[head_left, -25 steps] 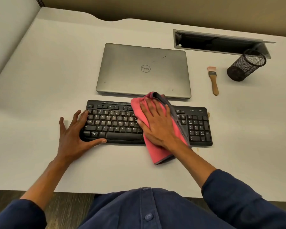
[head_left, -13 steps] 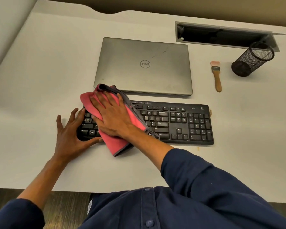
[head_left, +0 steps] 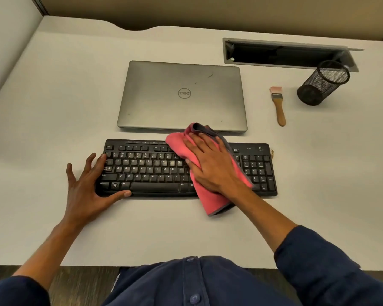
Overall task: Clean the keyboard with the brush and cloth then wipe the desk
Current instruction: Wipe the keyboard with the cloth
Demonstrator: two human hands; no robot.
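Nearest the camera, a dark blue shirt (head_left: pixel 192 283) with buttons hangs over the front edge of the pale worktop (head_left: pixel 53 96), and both forearms reach forward from rolled sleeves. A bare strip of worktop lies between that front edge and the keyboard (head_left: pixel 146 171). The left hand (head_left: pixel 91 186) rests flat with its grip wide and fingers spread: the thumb lies along the keyboard's near edge by the space bar, the fingertips touch the left-end keys, and the palm sits on the worktop just beside the keyboard's left edge. The right hand (head_left: pixel 212 164) presses flat, fingers straight, on a pink cloth (head_left: pixel 210 199) with a grey border, spread over the keyboard's right-middle section; the cloth hangs past the near edge onto the worktop and its far fold reaches the front edge of a closed grey laptop (head_left: pixel 181 96). The number pad to the right of the cloth shows uncovered. A narrow gap separates keyboard and laptop. To the right of the laptop, the brush (head_left: pixel 278 104) lies on the worktop, wooden handle toward the person, bristles away, apart from everything. Farther right a black mesh cup (head_left: pixel 323 82) stands near a rectangular cable slot (head_left: pixel 283 54) with its flap open. Wide bare worktop stretches left of the laptop to the wall panel.
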